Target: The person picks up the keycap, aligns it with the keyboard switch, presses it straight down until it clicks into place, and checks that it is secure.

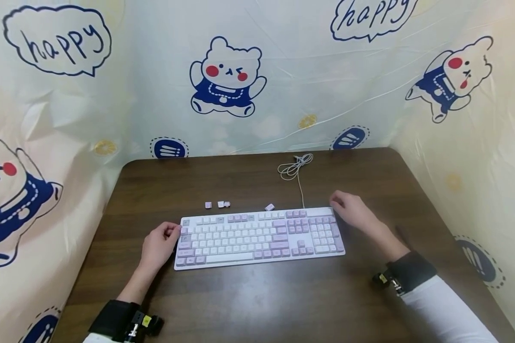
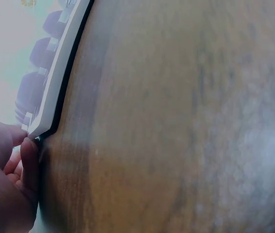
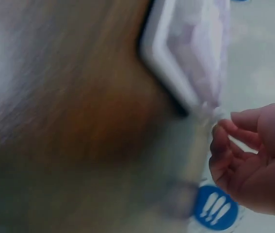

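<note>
A white and purple keyboard (image 1: 259,236) lies across the middle of a dark wooden table (image 1: 257,300). My left hand (image 1: 159,244) is at its left end. In the left wrist view the fingers (image 2: 28,148) pinch the near left corner of the keyboard (image 2: 55,82). My right hand (image 1: 353,210) is at the back right corner with its fingers loosely curled. The right wrist view is blurred: the fingertips (image 3: 222,131) lie just beside the keyboard's corner (image 3: 186,63) and hold nothing.
Three loose keycaps (image 1: 218,204) lie behind the keyboard's left half, and another keycap (image 1: 269,207) lies behind its middle. The keyboard's white cable (image 1: 294,167) is coiled toward the table's back. A printed plastic sheet (image 1: 257,71) walls in the table at the back and on both sides.
</note>
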`<state>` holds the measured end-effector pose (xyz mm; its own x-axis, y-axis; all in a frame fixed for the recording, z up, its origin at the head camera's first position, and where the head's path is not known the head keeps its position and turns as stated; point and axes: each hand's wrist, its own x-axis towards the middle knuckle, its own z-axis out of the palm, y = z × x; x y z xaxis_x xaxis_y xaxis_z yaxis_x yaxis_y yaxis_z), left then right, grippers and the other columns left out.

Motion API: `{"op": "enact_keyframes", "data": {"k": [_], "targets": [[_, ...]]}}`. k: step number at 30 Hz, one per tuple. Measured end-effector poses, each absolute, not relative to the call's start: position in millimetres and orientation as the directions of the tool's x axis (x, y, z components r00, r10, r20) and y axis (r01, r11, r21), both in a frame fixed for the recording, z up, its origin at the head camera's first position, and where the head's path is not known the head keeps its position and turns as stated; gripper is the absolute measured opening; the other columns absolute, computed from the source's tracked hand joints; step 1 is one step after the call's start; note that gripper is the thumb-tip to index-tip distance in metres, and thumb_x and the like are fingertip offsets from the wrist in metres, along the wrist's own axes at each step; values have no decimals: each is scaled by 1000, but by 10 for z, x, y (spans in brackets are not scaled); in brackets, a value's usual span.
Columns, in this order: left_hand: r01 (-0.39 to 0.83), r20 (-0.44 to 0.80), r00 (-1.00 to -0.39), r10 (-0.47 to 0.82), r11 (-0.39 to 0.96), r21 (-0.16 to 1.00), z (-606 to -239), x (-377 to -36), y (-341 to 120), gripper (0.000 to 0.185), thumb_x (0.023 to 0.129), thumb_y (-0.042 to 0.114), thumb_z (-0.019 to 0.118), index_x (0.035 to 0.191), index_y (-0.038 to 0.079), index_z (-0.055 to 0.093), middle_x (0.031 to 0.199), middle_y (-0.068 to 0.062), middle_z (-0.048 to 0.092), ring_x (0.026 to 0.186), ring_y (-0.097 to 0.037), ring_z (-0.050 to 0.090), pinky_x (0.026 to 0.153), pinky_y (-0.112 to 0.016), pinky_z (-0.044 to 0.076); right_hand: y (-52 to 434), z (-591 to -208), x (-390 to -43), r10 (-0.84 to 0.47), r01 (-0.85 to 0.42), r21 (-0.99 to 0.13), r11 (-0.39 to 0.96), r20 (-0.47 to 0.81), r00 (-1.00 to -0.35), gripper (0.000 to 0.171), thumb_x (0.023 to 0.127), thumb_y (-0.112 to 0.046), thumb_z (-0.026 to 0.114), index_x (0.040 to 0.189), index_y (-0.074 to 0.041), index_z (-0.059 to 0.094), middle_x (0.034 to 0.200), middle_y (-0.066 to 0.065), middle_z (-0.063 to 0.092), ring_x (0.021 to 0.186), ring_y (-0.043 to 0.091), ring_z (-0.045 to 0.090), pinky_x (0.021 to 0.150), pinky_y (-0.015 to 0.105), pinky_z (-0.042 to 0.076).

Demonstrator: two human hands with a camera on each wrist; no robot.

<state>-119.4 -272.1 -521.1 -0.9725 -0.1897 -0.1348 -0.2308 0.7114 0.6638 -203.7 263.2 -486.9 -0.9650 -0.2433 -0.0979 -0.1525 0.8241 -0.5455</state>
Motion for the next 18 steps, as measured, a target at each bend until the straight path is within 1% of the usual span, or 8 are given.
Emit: {"op": "enact_keyframes", "data": {"k": [4,9,11,14,17,18], "targets": [[-248,-132,-967,-216,704,666,-5178,-1128,-2787,35,107,31,58,119,-1,67,95,-13,62,82,-26,55,70,-34,44,2670,-5020,-2094,-276,-147,-605,782,-126,-953,24,109,-26,56,121,-7,66,105,11,70,87,24,63,74,38,52],[-253,-132,-965,-226,667,701,-5124,-1075,-2826,33,108,29,58,120,-2,65,98,-14,63,77,-22,60,64,-28,53,2696,-5157,-2078,-340,-169,-640,750,-153,-928,30,110,-34,53,123,-11,65,108,7,69,95,22,64,80,39,51],[-233,-122,-970,-212,649,724,-5092,-1081,-2804,33,108,28,58,120,-1,65,99,-15,64,74,-20,63,61,-25,55,2728,-5178,-2058,-347,-176,-636,752,-155,-925,30,110,-35,52,123,-11,64,108,6,69,95,22,64,80,39,51],[-188,-85,-978,-189,641,744,-5026,-1108,-2736,29,107,26,59,118,-1,65,97,-15,66,71,-19,64,59,-26,56,2777,-5175,-2032,-365,-197,-621,759,-154,-918,28,111,-33,51,122,-10,62,106,6,68,95,22,64,79,39,52],[-139,-30,-984,-173,666,733,-4950,-1133,-2662,24,106,24,61,115,2,67,94,-13,65,71,-20,62,59,-28,55,2809,-5166,-2034,-397,-229,-609,759,-154,-905,28,111,-30,49,123,-8,59,106,7,67,96,23,64,80,40,52],[-119,-8,-986,-164,684,720,-4924,-1145,-2643,22,106,23,61,114,3,68,94,-12,65,73,-20,61,60,-29,54,2815,-5164,-2039,-404,-234,-608,759,-158,-901,28,111,-30,49,124,-7,59,106,7,66,96,23,64,80,40,52]]}}
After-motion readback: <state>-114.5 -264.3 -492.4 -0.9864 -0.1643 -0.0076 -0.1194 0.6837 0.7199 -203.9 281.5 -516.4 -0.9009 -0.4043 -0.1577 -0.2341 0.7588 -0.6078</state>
